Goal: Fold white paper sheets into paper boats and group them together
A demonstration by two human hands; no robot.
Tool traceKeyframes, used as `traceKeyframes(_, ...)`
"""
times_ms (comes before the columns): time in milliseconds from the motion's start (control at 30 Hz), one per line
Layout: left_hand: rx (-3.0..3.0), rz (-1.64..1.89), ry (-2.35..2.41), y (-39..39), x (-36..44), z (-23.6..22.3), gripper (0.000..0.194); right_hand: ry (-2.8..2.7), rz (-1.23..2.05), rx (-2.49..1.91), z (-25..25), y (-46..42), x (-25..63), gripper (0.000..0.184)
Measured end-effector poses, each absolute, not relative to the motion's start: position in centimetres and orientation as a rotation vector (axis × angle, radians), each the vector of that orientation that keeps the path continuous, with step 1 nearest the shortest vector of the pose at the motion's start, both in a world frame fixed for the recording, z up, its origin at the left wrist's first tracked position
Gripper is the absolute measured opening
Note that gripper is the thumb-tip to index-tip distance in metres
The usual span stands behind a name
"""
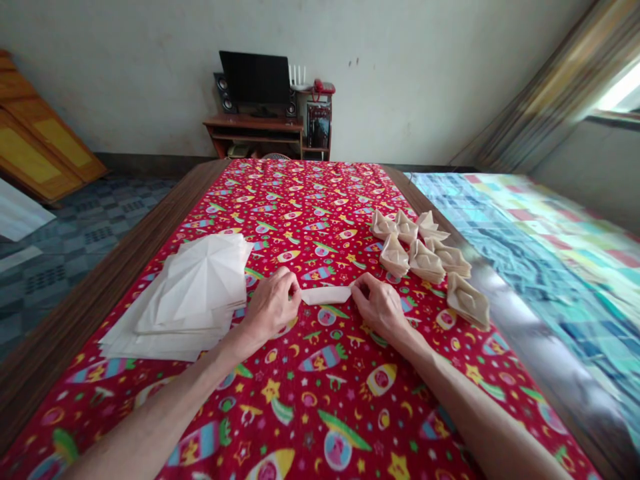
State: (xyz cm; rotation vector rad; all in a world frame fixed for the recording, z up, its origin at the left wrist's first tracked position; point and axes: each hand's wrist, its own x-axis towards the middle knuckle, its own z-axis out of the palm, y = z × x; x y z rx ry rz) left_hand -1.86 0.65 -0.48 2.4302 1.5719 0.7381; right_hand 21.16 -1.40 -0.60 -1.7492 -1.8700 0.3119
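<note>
My left hand (271,305) and my right hand (380,308) pinch the two ends of a narrow folded paper strip (326,295), which lies flat on a red cloth (320,373) printed with rockets and stars. To the left of my left hand sits a stack of creased white paper sheets (195,293). Several folded paper boats (425,261) stand in a cluster beyond my right hand, and the nearest paper boat (467,301) lies close to the cloth's right edge.
The cloth covers a wooden surface whose brown edge (95,313) runs down the left. A colourful bedspread (525,267) lies to the right. At the far wall stands a wooden desk (253,127) with a monitor, speakers and a red telephone.
</note>
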Motion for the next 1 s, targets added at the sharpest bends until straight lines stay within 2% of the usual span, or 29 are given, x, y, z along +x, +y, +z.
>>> traceKeyframes(100,2.54,0.632,1.674,0.1,-1.5,0.4,0.004,-1.947,0.141,-1.734,-0.8,-1.4,20.9,0.014)
traceKeyframes(200,2.749,0.641,1.474,-0.6,-1.0,1.2,0.035,-2.008,0.044,-1.701,-0.9,-1.6,20.7,0.014)
traceKeyframes(267,2.892,0.545,1.229,-1.0,-0.8,1.3,0.047,-2.036,-0.013,-1.68,-1.0,-1.7,20.6,0.014)
traceKeyframes(367,2.954,0.398,1.06,-1.6,-0.6,1.0,0.052,-2.052,-0.091,-1.668,-1.1,-1.7,20.7,0.014)
traceKeyframes(533,2.885,0.3,1.102,-2.4,-0.6,0.1,0.065,-2.104,-0.24,-1.702,-0.5,-2.1,20.5,0.016)
traceKeyframes(600,2.865,0.263,1.107,-2.5,-0.7,-0.1,0.066,-2.187,-0.319,-1.601,-0.2,-2.9,20.2,0.024)
traceKeyframes(667,2.854,0.21,1.112,-2.6,-0.6,-0.2,0.066,-2.362,-0.295,-1.363,-0.1,-3.9,19.8,0.039)
traceKeyframes(767,2.841,0.15,1.145,-2.5,-0.5,-0.1,0.068,-2.566,-0.131,-1.159,-0.4,-5.2,19.5,0.05)
traceKeyframes(933,2.851,0.074,1.122,-2.5,-1.1,0.3,0.078,-2.578,-0.041,-1.148,-0.6,-5.6,20.2,0.044)
traceKeyframes(1000,2.844,0.094,1.127,-2.6,-1.7,0.3,0.076,-2.542,-0.03,-1.145,-0.4,-5.5,20.6,0.04)
